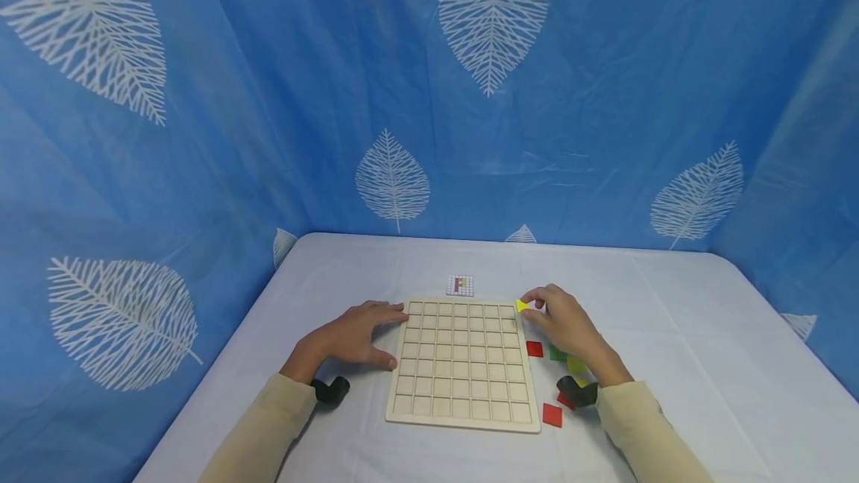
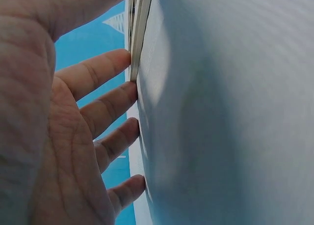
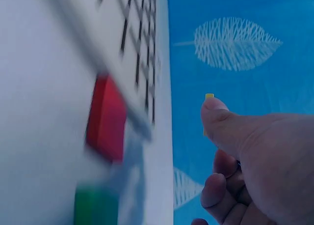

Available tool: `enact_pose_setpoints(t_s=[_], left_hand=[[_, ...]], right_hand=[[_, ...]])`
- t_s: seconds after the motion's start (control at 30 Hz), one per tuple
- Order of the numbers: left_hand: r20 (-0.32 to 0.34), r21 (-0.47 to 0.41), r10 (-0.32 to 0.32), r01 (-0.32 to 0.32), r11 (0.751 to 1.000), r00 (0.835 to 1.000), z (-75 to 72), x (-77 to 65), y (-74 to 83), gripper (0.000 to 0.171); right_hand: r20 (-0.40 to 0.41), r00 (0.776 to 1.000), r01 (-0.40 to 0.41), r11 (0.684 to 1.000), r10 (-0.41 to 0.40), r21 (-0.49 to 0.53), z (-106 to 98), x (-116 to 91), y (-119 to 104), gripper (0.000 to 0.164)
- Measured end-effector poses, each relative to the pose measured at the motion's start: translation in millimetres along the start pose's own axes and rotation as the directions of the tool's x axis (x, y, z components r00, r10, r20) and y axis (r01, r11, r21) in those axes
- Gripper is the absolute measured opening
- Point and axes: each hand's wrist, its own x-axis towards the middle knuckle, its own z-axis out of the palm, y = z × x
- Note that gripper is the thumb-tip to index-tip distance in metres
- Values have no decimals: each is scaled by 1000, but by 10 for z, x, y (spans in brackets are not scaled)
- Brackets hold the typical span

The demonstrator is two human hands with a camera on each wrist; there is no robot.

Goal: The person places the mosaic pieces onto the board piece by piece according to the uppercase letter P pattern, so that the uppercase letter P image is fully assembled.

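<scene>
A pale wooden grid board (image 1: 463,422) lies flat on the table, between the two hands. At its left edge, my left hand (image 1: 356,334) spreads its fingers; the fingertips (image 2: 123,60) touch the board's side in the left wrist view, and the thumb is near the same edge. My right hand (image 1: 567,323) pinches a small yellow square tile (image 1: 521,305) between thumb and finger, just over the board's far right corner. In the right wrist view only thin bits of the yellow tile (image 3: 209,96) show past the thumb.
Right of the board lie a red tile (image 1: 534,349), a green tile (image 1: 556,353) and yellow tiles (image 1: 576,365), partly under the right wrist. Another red tile (image 1: 552,414) is nearer the front. A small printed grid card (image 1: 459,285) sits beyond the board's far edge.
</scene>
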Motion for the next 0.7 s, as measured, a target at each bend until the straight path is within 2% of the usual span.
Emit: enact_pose_setpoints(t_s=[0.27,0.43,0.7], left_hand=[[-14,-1,-7,7,1000,1000,16,9,-13,83],[-16,5,4,-4,1000,1000,27,14,-18,83],[-29,14,16,-15,1000,999,3,-5,2,82]], right_hand=[[4,999,36,997,-36,65,153,55,-283,26],[17,1000,18,998,-19,67,296,73,-368,25],[24,998,53,996,-54,72,475,93,-445,19]])
